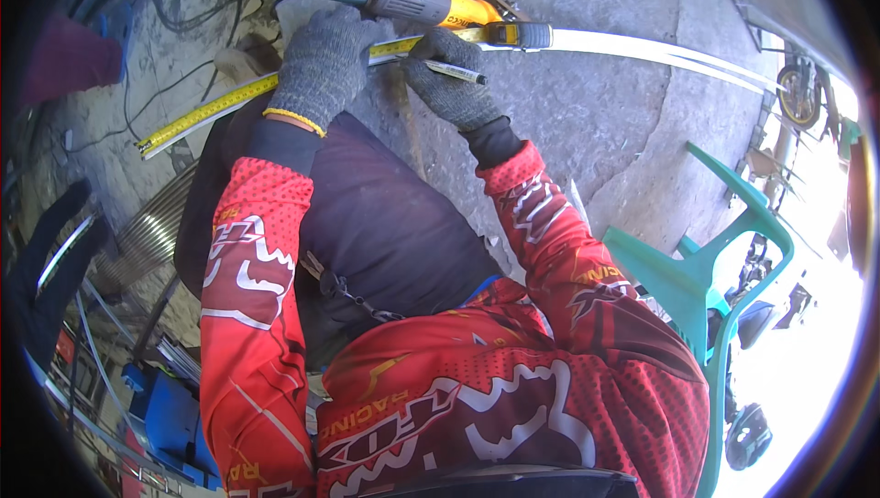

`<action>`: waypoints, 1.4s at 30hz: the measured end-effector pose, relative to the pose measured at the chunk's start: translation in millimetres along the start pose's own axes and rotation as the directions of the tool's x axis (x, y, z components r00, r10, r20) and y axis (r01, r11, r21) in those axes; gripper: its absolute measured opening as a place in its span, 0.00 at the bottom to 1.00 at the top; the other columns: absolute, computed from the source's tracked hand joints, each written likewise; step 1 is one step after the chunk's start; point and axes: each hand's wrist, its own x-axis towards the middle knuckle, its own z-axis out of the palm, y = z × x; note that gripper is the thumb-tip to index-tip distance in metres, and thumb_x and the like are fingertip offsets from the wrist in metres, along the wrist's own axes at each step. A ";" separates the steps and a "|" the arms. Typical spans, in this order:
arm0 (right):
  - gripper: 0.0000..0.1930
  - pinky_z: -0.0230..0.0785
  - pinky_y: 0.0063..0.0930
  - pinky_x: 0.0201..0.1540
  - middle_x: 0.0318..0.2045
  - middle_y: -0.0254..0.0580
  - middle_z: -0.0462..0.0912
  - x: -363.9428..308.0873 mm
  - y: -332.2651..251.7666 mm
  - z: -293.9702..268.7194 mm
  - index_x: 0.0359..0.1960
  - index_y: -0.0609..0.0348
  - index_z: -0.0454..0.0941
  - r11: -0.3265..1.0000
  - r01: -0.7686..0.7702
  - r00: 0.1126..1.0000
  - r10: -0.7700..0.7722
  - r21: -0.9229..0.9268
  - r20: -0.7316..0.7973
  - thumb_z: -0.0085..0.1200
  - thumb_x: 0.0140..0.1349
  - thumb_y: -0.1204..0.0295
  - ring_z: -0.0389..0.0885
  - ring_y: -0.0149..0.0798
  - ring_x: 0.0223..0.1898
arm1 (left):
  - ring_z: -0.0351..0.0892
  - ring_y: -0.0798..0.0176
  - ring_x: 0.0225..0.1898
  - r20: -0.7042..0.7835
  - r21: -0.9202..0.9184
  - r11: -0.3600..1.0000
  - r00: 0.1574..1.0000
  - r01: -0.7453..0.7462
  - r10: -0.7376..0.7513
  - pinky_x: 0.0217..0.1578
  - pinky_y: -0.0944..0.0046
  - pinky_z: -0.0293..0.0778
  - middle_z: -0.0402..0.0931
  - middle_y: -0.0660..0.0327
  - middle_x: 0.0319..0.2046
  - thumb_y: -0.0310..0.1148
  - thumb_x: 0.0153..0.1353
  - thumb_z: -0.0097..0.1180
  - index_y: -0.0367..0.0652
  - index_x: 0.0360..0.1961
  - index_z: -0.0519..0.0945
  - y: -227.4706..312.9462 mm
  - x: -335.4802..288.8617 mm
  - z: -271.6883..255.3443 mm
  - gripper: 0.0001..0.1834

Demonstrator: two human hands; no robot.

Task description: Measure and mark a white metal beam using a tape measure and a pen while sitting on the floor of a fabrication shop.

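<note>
A long pale metal strip (632, 47) runs across in front of me, with the yellow blade of a tape measure (218, 102) stretched along it. My left hand (321, 63), in a grey knit glove, is closed around the blade and the strip. In the same kind of glove, my right hand (449, 81) grips a marker pen (456, 72), its capped-looking end pointing right. Beside those fingers sits the black and yellow tape case (518, 35), resting along the strip. Just beyond both hands lies an orange and grey angle grinder (412, 0) with its cord leading left.
A green plastic chair (678, 269) stands at my right. Black cables (170, 81) cross the floor at the far left, near a dark red shape I cannot make out. Coiled metal (151, 228) and a blue object (165, 415) lie at left. A wheel (800, 95) shows far right.
</note>
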 end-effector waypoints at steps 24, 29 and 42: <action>0.28 0.69 0.39 0.60 0.56 0.52 0.80 10.1 -33.5 -85.5 0.59 0.60 0.75 0.953 0.040 0.996 -0.063 -0.300 -0.064 0.69 0.60 0.63 0.77 0.50 0.58 | 0.75 0.42 0.56 -0.734 0.039 0.792 0.555 0.609 -0.391 0.63 0.48 0.68 0.78 0.45 0.51 0.25 0.61 0.50 0.34 0.55 0.76 -142.0 -284.8 -21.4 0.20; 0.29 0.68 0.47 0.56 0.47 0.54 0.81 2.3 43.8 -85.8 0.56 0.62 0.74 0.765 0.186 0.972 -0.237 -0.617 0.000 0.69 0.56 0.61 0.76 0.58 0.52 | 0.81 0.46 0.44 -0.600 -0.663 0.699 0.367 0.269 -0.711 0.47 0.53 0.76 0.80 0.50 0.39 0.30 0.66 0.54 0.40 0.41 0.80 -7.4 -219.5 -38.8 0.07; 0.20 0.69 0.44 0.56 0.47 0.52 0.81 44.2 18.8 -82.8 0.52 0.60 0.77 0.788 0.371 0.917 -0.395 -0.491 0.059 0.64 0.59 0.67 0.79 0.55 0.49 | 0.71 0.74 0.23 -0.069 -0.996 0.035 0.501 -0.079 -0.863 0.24 0.68 0.71 0.77 0.68 0.31 0.30 0.69 0.54 0.44 0.47 0.82 58.2 -256.4 -24.7 0.09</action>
